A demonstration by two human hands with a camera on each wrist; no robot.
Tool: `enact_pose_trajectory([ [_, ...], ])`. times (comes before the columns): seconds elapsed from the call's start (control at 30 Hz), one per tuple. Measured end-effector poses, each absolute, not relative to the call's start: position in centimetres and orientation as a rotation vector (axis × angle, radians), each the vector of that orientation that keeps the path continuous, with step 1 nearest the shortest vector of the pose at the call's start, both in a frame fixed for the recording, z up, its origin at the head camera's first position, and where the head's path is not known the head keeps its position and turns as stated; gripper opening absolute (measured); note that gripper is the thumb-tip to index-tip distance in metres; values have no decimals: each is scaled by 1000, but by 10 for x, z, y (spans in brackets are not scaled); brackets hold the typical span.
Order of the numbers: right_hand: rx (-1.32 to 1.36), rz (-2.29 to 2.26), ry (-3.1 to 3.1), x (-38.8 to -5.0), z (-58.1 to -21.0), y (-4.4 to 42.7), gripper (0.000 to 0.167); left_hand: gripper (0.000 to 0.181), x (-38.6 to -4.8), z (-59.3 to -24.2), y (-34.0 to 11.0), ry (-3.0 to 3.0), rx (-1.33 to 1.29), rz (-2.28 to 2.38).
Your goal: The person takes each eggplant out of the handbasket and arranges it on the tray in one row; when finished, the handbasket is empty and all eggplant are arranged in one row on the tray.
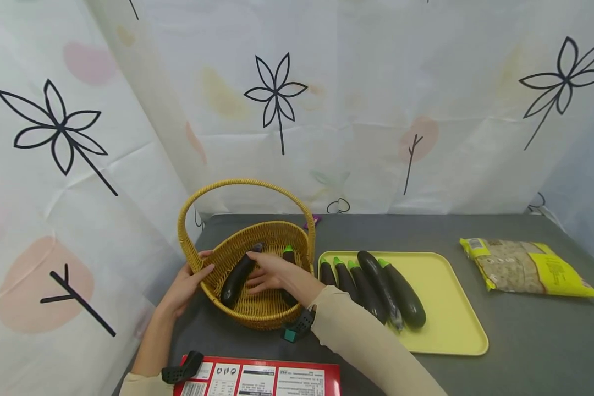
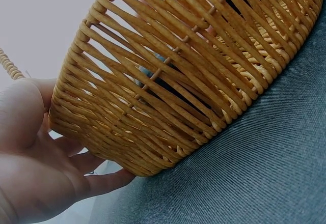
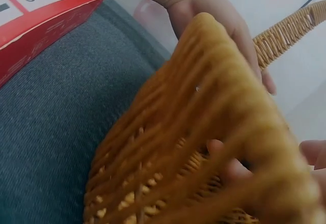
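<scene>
A wicker basket (image 1: 257, 318) stands tilted at the left of the table. My left hand (image 1: 180, 289) grips its left rim, thumb over the edge; in the left wrist view the hand (image 2: 41, 158) has its fingers along the outside of the weave (image 2: 153, 91). Inside lie a dark eggplant (image 1: 235, 285) on the left and a green-capped one (image 1: 289, 256) on the right, partly behind my right arm. My right hand (image 1: 277, 273) reaches into the basket, fingers spread, beside the left eggplant's upper end. In the right wrist view the blurred basket wall (image 3: 204, 96) hides most of this hand.
Right of the basket, a yellow tray (image 1: 450, 324) holds several eggplants (image 1: 406, 297). A yellow-and-clear bag (image 1: 529, 269) lies at the far right. A red-and-white box (image 1: 282, 379) is at the near edge. A small purple item (image 1: 314, 221) sits behind the basket.
</scene>
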State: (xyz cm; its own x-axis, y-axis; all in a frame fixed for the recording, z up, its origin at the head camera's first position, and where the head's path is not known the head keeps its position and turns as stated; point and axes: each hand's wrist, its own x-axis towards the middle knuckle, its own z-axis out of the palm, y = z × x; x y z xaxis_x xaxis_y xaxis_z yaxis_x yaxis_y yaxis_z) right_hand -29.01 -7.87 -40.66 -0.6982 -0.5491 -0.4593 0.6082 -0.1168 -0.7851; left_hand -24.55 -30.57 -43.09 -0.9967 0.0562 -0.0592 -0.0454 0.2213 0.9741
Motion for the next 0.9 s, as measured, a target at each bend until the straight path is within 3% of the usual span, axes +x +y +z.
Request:
enact_pose_trajectory([
  [0.47, 141, -1895, 1538, -286, -408, -105, 67, 58, -245, -427, -305, 2394, -9, 1912],
  [0.9, 196, -1867, 1728, -286, -412, -116, 35, 58, -245, -429, -304, 2387, -15, 1921],
])
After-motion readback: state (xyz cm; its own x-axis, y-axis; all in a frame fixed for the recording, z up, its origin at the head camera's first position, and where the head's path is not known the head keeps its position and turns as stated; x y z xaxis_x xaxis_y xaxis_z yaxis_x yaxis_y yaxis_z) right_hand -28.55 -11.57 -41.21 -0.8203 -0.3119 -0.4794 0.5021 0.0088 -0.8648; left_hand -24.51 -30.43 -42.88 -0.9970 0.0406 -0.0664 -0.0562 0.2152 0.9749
